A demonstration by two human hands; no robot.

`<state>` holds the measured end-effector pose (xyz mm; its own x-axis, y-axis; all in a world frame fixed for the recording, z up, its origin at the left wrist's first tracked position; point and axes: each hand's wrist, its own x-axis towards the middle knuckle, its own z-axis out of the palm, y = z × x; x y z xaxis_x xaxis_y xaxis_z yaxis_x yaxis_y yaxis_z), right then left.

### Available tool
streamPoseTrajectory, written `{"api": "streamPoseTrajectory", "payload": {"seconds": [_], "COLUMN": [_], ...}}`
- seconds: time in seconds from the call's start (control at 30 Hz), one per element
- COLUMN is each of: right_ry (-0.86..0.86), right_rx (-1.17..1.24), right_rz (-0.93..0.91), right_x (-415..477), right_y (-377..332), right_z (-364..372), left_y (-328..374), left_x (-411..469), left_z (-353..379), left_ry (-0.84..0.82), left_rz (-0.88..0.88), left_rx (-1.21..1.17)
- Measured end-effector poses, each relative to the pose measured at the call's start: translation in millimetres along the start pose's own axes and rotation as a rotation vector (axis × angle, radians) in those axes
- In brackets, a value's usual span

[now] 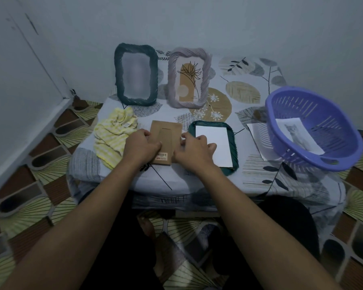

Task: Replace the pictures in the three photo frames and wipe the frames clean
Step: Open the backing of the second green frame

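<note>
The cloth-covered tabletop (pixel 197 181) carries a purple basket (pixel 323 114) at the right, with a cat picture (pixel 298 133) lying inside it. Two frames stand upright at the back: a dark teal frame (pixel 135 77) and, just beside it, a lilac frame (pixel 189 77). A green frame (pixel 233 141) lies flat with a white sheet (pixel 213 146) in it. A yellow cloth (pixel 111 137) sits crumpled at the left. Between cloth and green frame, the left hand (pixel 142 146) and right hand (pixel 194 148) curl on a brown backing board (pixel 166 135), apparently gripping its side edges.
</note>
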<state>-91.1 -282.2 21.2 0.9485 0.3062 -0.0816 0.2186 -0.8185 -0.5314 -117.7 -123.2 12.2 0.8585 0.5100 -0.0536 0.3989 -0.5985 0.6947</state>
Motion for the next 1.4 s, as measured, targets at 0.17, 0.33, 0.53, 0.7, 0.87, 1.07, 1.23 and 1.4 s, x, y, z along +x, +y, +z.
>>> {"api": "streamPoseTrajectory", "payload": {"seconds": [0.17, 0.33, 0.53, 0.7, 0.87, 1.07, 1.23, 1.4], "right_ry": [0.053, 0.028, 0.096, 0.195, 0.242, 0.159, 0.171, 0.191], "right_rx": [-0.173, -0.181, 0.082, 0.099, -0.001, -0.071, -0.127, -0.171], "right_rz": [-0.108, -0.158, -0.109, -0.012, 0.049, 0.053, 0.034, 0.030], "right_x": [-5.8, -7.6, -9.1, -7.0, -7.3, -10.8, -13.0, -15.0], "right_y": [0.1, 5.6, 29.5, 68.7, 103.2, 118.5, 118.8, 118.2], "right_z": [-0.4, -3.7, -22.2, -44.6, -55.0, -50.7, -48.3, -46.9], "left_y": [-3.0, -3.0, 13.9, 40.4, 63.6, 78.2, 80.7, 78.0], "left_x": [-2.4, -5.7, -12.3, -15.1, -13.2, -2.2, -0.1, -2.2], "left_z": [2.9, 4.8, 11.8, 29.9, 48.9, 68.3, 75.6, 78.5], "left_ry": [0.033, 0.032, 0.064, -0.108, -0.229, -0.239, -0.182, -0.138], "left_rz": [0.069, 0.112, 0.251, 0.409, 0.444, 0.384, 0.423, 0.436], "left_rx": [0.084, 0.133, 0.176, 0.085, 0.205, 0.400, 0.533, 0.521]}}
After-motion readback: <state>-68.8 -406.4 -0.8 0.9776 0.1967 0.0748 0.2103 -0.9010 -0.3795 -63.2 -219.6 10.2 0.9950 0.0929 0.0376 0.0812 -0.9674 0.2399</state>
